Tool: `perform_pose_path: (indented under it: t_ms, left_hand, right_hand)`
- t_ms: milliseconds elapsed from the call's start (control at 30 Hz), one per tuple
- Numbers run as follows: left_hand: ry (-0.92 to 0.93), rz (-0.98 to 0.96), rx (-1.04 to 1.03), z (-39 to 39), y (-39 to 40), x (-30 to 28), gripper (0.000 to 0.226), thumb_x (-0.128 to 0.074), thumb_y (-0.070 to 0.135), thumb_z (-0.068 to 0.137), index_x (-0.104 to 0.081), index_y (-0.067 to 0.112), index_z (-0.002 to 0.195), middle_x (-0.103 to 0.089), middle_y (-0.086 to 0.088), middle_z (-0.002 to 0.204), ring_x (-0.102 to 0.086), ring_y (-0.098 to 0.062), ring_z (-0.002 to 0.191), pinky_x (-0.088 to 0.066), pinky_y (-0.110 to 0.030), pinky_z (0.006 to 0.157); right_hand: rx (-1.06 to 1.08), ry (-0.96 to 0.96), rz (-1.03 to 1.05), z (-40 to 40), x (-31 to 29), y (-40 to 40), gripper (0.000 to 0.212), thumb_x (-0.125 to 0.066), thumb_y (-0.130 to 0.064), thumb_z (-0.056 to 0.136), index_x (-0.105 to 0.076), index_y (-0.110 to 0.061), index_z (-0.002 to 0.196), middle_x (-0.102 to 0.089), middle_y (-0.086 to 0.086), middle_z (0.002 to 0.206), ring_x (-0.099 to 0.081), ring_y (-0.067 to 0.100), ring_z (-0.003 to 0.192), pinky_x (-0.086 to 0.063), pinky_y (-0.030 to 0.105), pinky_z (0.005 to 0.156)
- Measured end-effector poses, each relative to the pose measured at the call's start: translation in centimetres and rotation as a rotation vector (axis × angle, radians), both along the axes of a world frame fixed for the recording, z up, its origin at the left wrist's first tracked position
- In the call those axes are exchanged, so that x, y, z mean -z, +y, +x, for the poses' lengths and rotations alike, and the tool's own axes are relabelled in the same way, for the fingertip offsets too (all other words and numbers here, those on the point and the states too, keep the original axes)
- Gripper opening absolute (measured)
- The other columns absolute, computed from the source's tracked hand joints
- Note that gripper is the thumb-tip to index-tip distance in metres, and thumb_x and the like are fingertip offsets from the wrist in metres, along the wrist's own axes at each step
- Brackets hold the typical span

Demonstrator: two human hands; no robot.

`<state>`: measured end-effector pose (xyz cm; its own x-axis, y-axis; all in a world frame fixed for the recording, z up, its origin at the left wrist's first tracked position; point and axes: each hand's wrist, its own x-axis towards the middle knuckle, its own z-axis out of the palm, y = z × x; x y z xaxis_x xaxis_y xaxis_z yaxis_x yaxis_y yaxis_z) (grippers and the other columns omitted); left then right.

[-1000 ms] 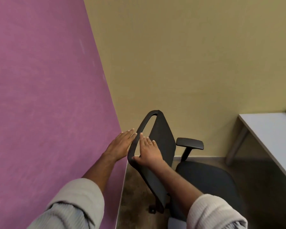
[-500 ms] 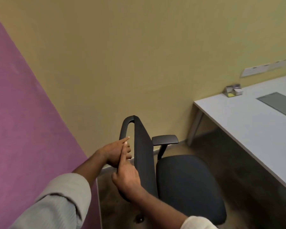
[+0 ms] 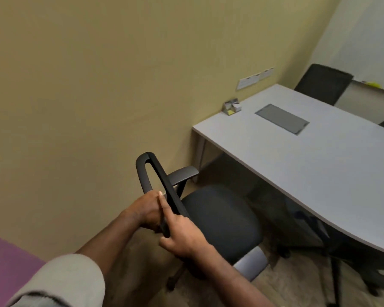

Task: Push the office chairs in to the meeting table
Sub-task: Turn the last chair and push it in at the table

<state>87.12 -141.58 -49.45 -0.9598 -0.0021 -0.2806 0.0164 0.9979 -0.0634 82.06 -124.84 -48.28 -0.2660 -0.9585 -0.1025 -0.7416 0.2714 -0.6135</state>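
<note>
Left hand (image 3: 145, 210) and right hand (image 3: 183, 234) are both closed around the back frame of the near office chair (image 3: 220, 214). That chair stands out from the counter (image 3: 297, 156), seat just short of its near edge, so its push looks not yet done. A second chair (image 3: 321, 84) sits at the far side, position unclear. Room: wall (image 3: 98, 85) close on the left, open floor toward the counter, counter leg (image 3: 200, 149) by the armrest (image 3: 183, 173).
</note>
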Motion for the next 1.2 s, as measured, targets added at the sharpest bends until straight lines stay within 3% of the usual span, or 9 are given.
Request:
perform_pose_path:
  t_ms: [67,133,200,267,400,467,800,1000,1200]
  left_hand:
    - [0.122,-0.029,0.098,-2.9,2.4,-0.3,0.019,-0.07,0.037,0.079,-0.058,0.024,0.07,-0.057,0.007,0.065,-0.052,-0.016,0.063,-0.037,-0.028,0.066]
    - [0.196,-0.012,0.097,-4.0,4.4,0.0,0.022,-0.066,0.045,0.076,-0.063,0.023,0.074,-0.068,0.003,0.073,-0.063,-0.021,0.07,-0.044,-0.029,0.065]
    - [0.204,0.075,0.134,-7.8,5.4,1.0,0.034,-0.063,0.051,0.078,-0.072,0.022,0.091,-0.074,0.001,0.086,-0.067,-0.023,0.08,-0.053,-0.033,0.073]
    - [0.173,0.104,0.253,-12.5,5.6,1.1,0.036,-0.062,0.051,0.08,-0.072,0.023,0.101,-0.074,0.001,0.093,-0.067,-0.021,0.084,-0.055,-0.036,0.074]
    - [0.122,0.111,0.307,-18.3,3.4,0.1,0.017,-0.06,0.04,0.081,-0.059,0.024,0.085,-0.068,0.0,0.087,-0.063,-0.022,0.08,-0.051,-0.038,0.071]
    - [0.098,0.078,0.253,-20.7,2.2,-0.2,0.012,-0.06,0.035,0.082,-0.052,0.026,0.08,-0.068,0.0,0.087,-0.064,-0.021,0.081,-0.046,-0.034,0.069]
    - [0.056,0.035,0.175,-31.7,1.9,-0.2,0.01,-0.057,0.036,0.078,-0.058,0.026,0.078,-0.069,0.002,0.083,-0.065,-0.021,0.079,-0.049,-0.033,0.07]
    - [0.094,0.021,0.173,-36.8,1.6,-0.2,0.015,-0.057,0.038,0.079,-0.064,0.024,0.082,-0.07,0.002,0.082,-0.066,-0.021,0.08,-0.051,-0.034,0.073]
    - [0.09,0.012,0.181,-40.3,-1.2,0.2,0.02,-0.06,0.04,0.079,-0.069,0.023,0.087,-0.069,0.003,0.082,-0.066,-0.018,0.08,-0.056,-0.036,0.078]
  right_hand:
    - [-0.005,0.079,0.02,-3.3,-0.5,2.1,0.111,-0.063,-0.026,0.085,0.026,-0.045,0.15,-0.067,0.011,0.091,-0.064,0.026,0.075,-0.054,0.038,0.075]
    - [-0.007,0.142,0.039,-5.4,-0.5,4.1,0.11,-0.064,-0.029,0.084,0.022,-0.046,0.151,-0.068,0.01,0.089,-0.064,0.026,0.075,-0.052,0.036,0.074]
    - [0.123,0.185,0.045,-8.4,-0.1,6.1,0.105,-0.063,-0.037,0.085,0.016,-0.048,0.153,-0.069,0.007,0.089,-0.065,0.025,0.075,-0.051,0.036,0.072]
    - [0.288,0.221,0.039,-11.9,0.8,8.0,0.09,-0.057,-0.048,0.083,-0.002,-0.045,0.154,-0.071,0.007,0.097,-0.067,0.029,0.083,-0.052,0.04,0.074]
    - [0.432,0.365,0.171,-16.6,1.1,10.9,0.038,-0.051,-0.056,0.079,-0.049,-0.035,0.11,-0.069,-0.003,0.096,-0.066,0.023,0.087,-0.052,0.039,0.073]
    - [0.476,0.416,0.243,-19.4,1.0,11.3,0.032,-0.052,-0.055,0.078,-0.058,-0.027,0.092,-0.068,-0.002,0.087,-0.064,0.02,0.081,-0.047,0.035,0.068]
    - [0.432,0.484,0.227,-30.4,0.6,11.3,0.029,-0.052,-0.051,0.085,-0.061,-0.024,0.086,-0.067,0.0,0.085,-0.063,0.021,0.079,-0.037,0.031,0.066]
    - [0.724,0.455,0.249,-33.6,0.7,9.9,0.025,-0.056,-0.043,0.078,-0.066,-0.021,0.084,-0.069,0.002,0.084,-0.065,0.022,0.078,-0.038,0.031,0.063]
    - [0.765,0.491,0.262,-36.2,1.2,7.2,0.022,-0.055,-0.037,0.08,-0.069,-0.02,0.085,-0.069,0.001,0.079,-0.065,0.021,0.073,-0.041,0.031,0.061]
